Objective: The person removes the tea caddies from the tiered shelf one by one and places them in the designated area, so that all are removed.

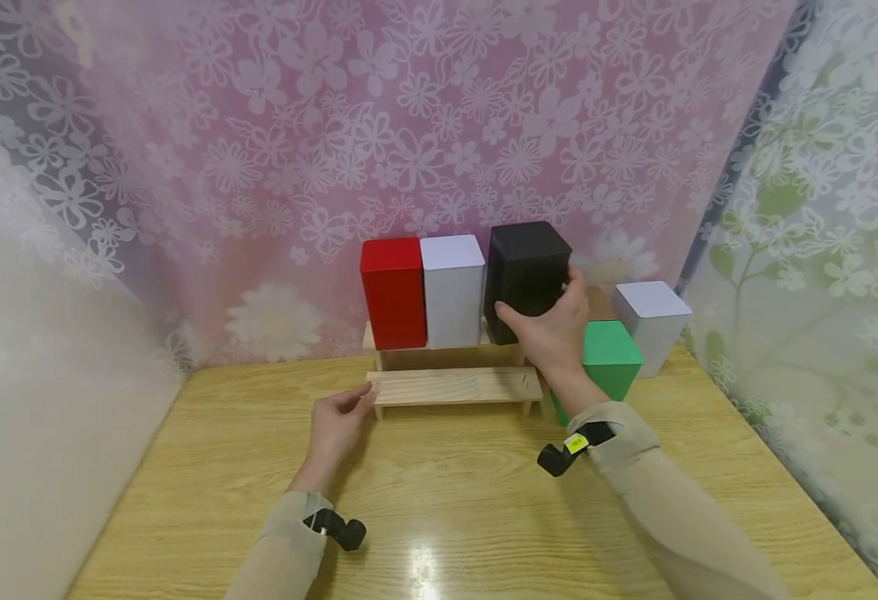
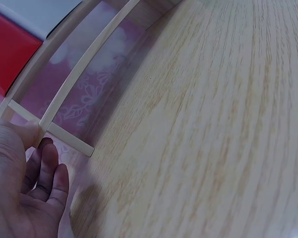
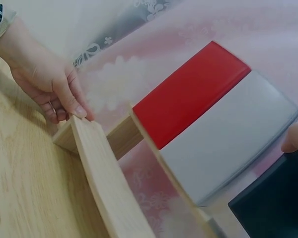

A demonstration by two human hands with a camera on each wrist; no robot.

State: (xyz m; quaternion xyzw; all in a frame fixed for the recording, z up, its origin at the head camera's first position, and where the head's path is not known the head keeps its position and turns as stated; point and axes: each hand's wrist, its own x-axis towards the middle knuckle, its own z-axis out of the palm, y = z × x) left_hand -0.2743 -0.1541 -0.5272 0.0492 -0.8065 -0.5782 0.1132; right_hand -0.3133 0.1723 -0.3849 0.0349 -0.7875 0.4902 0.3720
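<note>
My right hand (image 1: 554,329) grips a black box (image 1: 527,267) by its sides, thumb on the front face, at the right end of the upper step of a small wooden stand (image 1: 454,387). Left of it on that step, a red box (image 1: 393,293) and a white box (image 1: 454,292) stand upright side by side. My left hand (image 1: 338,429) pinches the left end of the lower step, thumb on top, the other fingers loosely bent below, as the left wrist view shows. In the right wrist view the black box (image 3: 270,198) is tilted, its lower edge beside the white box.
Right of the stand, a green box (image 1: 611,354) stands on the wood-grain table (image 1: 439,492), partly behind my right forearm. Behind it are a second white box (image 1: 652,321) and a brown surface (image 1: 599,303). A pink floral curtain (image 1: 408,108) hangs close behind the stand.
</note>
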